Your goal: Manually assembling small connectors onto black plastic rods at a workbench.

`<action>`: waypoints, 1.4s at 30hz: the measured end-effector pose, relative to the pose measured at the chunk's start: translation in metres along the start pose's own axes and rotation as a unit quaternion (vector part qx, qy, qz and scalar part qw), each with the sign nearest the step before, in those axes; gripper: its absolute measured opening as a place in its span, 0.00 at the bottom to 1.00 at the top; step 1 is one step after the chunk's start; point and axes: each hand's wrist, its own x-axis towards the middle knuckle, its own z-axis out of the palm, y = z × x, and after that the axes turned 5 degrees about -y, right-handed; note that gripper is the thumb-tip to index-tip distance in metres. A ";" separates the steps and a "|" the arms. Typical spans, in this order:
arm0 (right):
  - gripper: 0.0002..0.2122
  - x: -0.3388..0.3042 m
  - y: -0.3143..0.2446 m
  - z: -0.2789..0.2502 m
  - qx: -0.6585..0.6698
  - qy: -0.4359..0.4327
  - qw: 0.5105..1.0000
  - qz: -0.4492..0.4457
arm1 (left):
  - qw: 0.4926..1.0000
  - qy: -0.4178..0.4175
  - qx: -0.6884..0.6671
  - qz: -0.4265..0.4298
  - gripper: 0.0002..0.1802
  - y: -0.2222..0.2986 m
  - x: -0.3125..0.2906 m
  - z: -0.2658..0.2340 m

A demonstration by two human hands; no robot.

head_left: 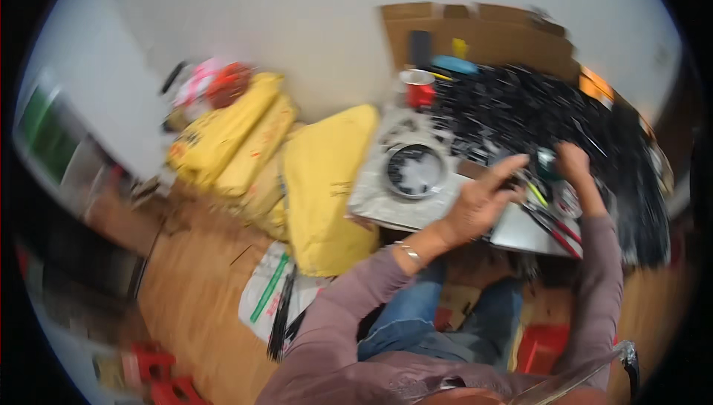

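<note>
My left hand (pixel 481 203) reaches over the front of the table, its fingers stretched out and apart, holding nothing I can see. To its right, my right hand (pixel 573 163) is closed at the edge of a heap of thin black pieces (pixel 512 104). Whatever is in those fingers is blurred and too small to name. Between and below the hands lie red-handled pliers (pixel 562 237), a yellow-green handled tool (pixel 536 194) and a small clear roll (pixel 568 201). Left of my left hand sits a round shallow container (pixel 416 195) with small black bits inside.
A cardboard sheet (pixel 490 32) stands behind the heap. A red and white cup (pixel 420 95) and a blue object (pixel 454 64) are at the table's back. Full yellow sacks (pixel 330 190) lean to the left. Red stools (pixel 176 390) stand at lower left.
</note>
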 end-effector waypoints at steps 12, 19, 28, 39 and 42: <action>0.05 -0.032 0.005 -0.036 0.229 0.248 0.941 -0.030 | 1.000 -0.013 -0.007 -0.023 0.18 0.005 0.010 0.014; 0.03 -0.126 -0.087 -0.135 0.502 0.200 0.809 -0.232 | 0.999 0.010 -0.021 -0.047 0.22 0.011 0.008 0.019; 0.04 -0.158 -0.114 -0.146 0.393 0.302 0.846 -0.197 | 0.998 -0.007 -0.003 -0.069 0.10 0.013 0.012 0.020; 0.05 -0.157 -0.117 -0.139 0.427 0.290 0.837 -0.180 | 0.997 -0.003 0.000 -0.076 0.10 0.014 0.015 0.022; 0.05 -0.157 -0.119 -0.138 0.449 0.282 0.829 -0.179 | 0.997 -0.004 0.008 -0.080 0.10 0.015 0.015 0.022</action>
